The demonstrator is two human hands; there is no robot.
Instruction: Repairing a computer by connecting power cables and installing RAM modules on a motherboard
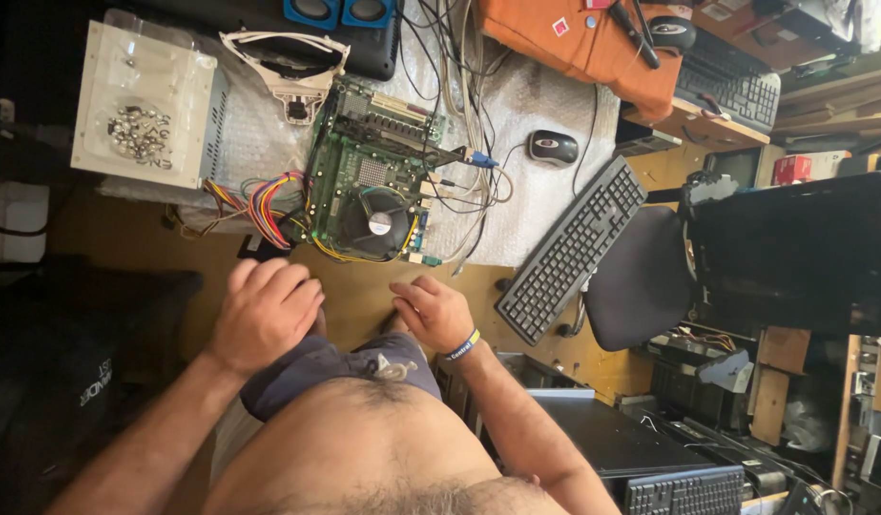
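**Empty hands short of the motherboard**

Head view: both hands rest at the near edge of the wooden table (364, 296). Left hand (264, 315) lies palm down, fingers loosely curled, holding nothing. Right hand (433, 313) is relaxed and empty too. Just beyond the fingertips, not touching them, sits the green motherboard (369, 172), with a black keyboard (572, 250) to its right.

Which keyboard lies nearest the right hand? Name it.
The black keyboard lying at an angle beside the mouse, just beyond the right hand; the others sit at the far desk and bottom edge.
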